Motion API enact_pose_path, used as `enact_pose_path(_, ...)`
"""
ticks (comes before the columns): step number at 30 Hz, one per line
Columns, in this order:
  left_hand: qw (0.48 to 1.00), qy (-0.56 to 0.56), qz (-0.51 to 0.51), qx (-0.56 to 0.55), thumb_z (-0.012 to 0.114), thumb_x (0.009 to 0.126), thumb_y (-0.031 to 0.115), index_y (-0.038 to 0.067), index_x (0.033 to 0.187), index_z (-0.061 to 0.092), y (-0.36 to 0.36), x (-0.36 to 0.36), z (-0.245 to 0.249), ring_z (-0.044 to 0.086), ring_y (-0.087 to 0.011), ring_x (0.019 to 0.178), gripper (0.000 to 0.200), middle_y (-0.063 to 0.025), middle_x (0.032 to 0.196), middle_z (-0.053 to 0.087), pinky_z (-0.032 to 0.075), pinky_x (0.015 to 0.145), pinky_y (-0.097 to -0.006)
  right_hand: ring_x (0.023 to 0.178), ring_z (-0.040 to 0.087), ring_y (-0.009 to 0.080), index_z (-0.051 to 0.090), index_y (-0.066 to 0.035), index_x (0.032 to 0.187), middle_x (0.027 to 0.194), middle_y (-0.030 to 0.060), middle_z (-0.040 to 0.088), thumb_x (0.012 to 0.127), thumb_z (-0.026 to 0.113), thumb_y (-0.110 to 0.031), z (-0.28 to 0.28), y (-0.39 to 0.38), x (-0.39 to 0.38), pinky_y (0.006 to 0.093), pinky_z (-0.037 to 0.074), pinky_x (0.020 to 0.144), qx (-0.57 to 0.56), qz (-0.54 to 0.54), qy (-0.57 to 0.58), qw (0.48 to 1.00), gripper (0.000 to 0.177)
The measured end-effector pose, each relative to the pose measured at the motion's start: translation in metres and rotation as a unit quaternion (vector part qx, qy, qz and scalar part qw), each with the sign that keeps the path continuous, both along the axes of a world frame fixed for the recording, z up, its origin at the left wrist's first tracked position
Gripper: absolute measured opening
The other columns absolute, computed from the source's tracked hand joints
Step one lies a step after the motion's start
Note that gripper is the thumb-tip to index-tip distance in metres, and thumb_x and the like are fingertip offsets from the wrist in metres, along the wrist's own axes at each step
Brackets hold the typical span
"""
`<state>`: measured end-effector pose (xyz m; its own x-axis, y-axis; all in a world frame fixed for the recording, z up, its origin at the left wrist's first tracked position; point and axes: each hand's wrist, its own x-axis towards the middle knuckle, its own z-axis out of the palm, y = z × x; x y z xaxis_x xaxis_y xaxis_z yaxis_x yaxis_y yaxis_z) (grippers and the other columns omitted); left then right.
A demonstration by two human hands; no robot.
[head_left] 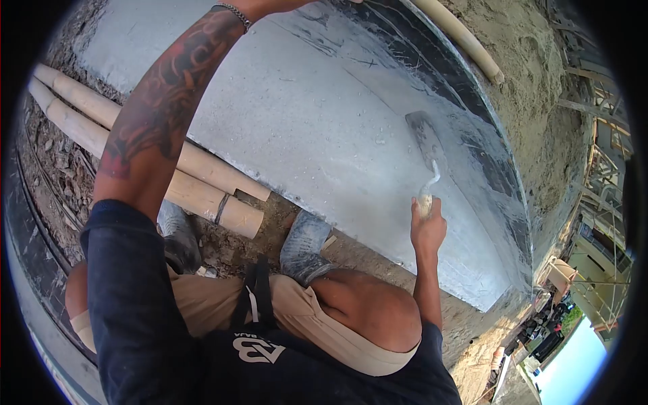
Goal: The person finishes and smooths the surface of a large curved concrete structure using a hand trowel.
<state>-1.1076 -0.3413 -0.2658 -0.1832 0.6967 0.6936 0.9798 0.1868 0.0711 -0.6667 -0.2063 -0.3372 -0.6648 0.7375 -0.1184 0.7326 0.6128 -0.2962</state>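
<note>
My right hand (428,226) is wrapped round the pale handle of a trowel (424,137). The trowel's grey blade lies against the smooth grey cement surface (324,135), near its border with a dark, streaked, curved band (466,88). At the top edge of the view, my left hand (287,5) reaches over the cement toward the dark band. Most of that hand is cut off by the frame, so its fingers and anything in them cannot be made out.
Bamboo poles (209,196) lie at the left beside the slab, under my left arm. Another pole (466,40) rests along the upper right rim. My boots (304,243) stand on rough soil below the slab. Wooden framing (601,196) is at the far right.
</note>
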Motion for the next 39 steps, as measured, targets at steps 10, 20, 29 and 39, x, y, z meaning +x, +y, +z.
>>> enact_pose_path(10,0.999,-0.035,0.007,-0.013,0.083,0.064,0.041,0.006,0.093,0.056,0.0,0.001,0.002,0.052,-0.0321,0.093,0.052,-0.0138,0.091,0.056,0.037,0.087,-0.0424,0.072,0.065,0.0426,0.053,-0.005,0.099,0.073,0.0207,0.067,0.089,0.06,-0.04,-0.004,-0.031,-0.066,0.0513,0.05,0.065,-0.007,0.028,-0.101,0.994,0.037)
enact_pose_path(20,1.0,-0.025,0.004,-0.009,0.081,0.066,0.044,0.006,0.095,0.055,0.005,0.005,0.0,0.051,-0.0304,0.093,0.054,-0.0119,0.09,0.055,0.036,0.088,-0.0414,0.074,0.065,0.0448,0.051,-0.007,0.107,0.076,0.0236,0.067,0.089,0.06,-0.039,-0.012,-0.055,-0.018,0.0525,0.05,0.067,-0.001,-0.102,-0.11,0.989,0.038)
enact_pose_path(29,0.999,-0.013,0.01,-0.028,0.08,0.068,0.053,0.008,0.096,0.064,0.006,-0.002,0.001,0.058,-0.027,0.091,0.055,-0.0097,0.091,0.064,0.034,0.091,-0.042,0.072,0.067,0.0396,0.053,-0.007,0.104,0.074,0.0197,0.068,0.087,0.063,-0.036,0.018,-0.036,-0.002,0.049,0.052,0.065,0.038,-0.034,-0.089,0.995,0.035)
enact_pose_path(39,0.998,-0.047,0.028,-0.043,0.082,0.065,0.048,0.007,0.095,0.062,0.003,0.007,0.01,0.056,-0.0279,0.098,0.055,-0.008,0.095,0.063,0.035,0.091,-0.0393,0.076,0.067,0.0383,0.056,-0.006,0.103,0.074,0.0187,0.068,0.088,0.063,-0.035,0.015,-0.055,-0.082,0.0478,0.052,0.073,-0.033,-0.006,-0.074,0.997,0.033)
